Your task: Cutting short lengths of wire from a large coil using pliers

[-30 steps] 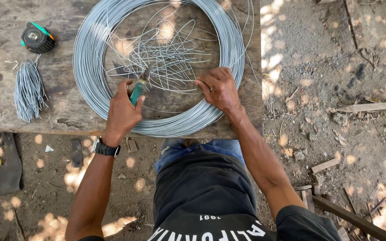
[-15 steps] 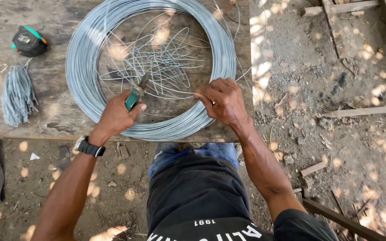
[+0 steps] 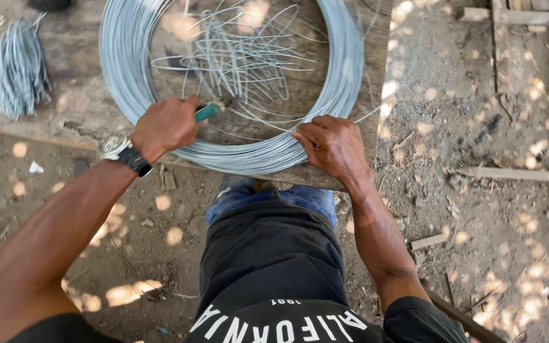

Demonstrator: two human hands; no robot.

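Left hand: left hand [image 3: 163,126] is closed around a green-handled cutting tool [image 3: 210,111], sitting on the near edge of the big grey coil of steel wire [image 3: 344,70].
Right hand: right hand [image 3: 330,145], fingers curled and pinching the wire at the coil's lower right.
Coil: flat on the worn wooden table [image 3: 74,57], loose cut strands tangled inside.
Changed: left hand slid closer to the coil's rim; the tape measure dropped out of view.
Extras: bundle of short grey wire pieces [image 3: 20,70] on the table's left side.

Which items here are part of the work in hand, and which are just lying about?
In use: left hand gripping green-handled tool; right hand on wire coil; loose wire strands.
Lying about: bundle of cut wires; wood scraps.
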